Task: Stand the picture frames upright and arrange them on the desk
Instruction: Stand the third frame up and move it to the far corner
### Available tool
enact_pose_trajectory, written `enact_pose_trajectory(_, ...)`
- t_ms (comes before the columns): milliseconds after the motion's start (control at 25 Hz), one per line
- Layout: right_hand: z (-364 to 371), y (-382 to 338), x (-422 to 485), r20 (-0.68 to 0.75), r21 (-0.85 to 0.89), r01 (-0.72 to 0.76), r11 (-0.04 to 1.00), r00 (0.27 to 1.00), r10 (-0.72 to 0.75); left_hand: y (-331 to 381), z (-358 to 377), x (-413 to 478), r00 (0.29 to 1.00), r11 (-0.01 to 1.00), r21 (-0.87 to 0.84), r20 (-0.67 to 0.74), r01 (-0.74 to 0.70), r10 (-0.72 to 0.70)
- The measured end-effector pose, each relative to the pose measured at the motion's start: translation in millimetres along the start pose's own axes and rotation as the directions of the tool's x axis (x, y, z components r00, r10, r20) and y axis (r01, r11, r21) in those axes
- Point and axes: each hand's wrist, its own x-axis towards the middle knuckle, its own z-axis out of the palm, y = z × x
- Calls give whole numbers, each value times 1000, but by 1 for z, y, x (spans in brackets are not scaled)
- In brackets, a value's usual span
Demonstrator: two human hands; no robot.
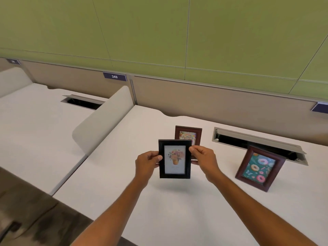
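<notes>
A black picture frame (174, 159) with a flower-pot picture hangs upright above the white desk (177, 210), its shadow on the surface below. My left hand (147, 161) grips its left edge and my right hand (204, 157) grips its right edge near the top. Behind it stands a brown frame (188, 134) with a "Happy Birthday" card, its lower part hidden by the black frame. To the right, a second brown frame (260, 168) with a doughnut picture stands upright, leaning back.
An open cable slot (257, 142) with a raised metal lid runs behind the doughnut frame. A curved grey divider (104, 119) borders the desk on the left, with a neighbouring desk (35, 121) beyond. A beige back panel (213, 100) closes the far edge.
</notes>
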Motion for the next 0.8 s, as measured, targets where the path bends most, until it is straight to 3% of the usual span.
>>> enact_pose_trajectory(480, 139, -81, 116, 148, -67, 76, 995, 987, -66, 49, -115, 125, 993, 996, -46, -98, -71, 66)
enact_pose_trajectory(800, 202, -126, 227, 195, -102, 87, 991, 979, -66, 78, -141, 250, 985, 992, -36, -131, -118, 113)
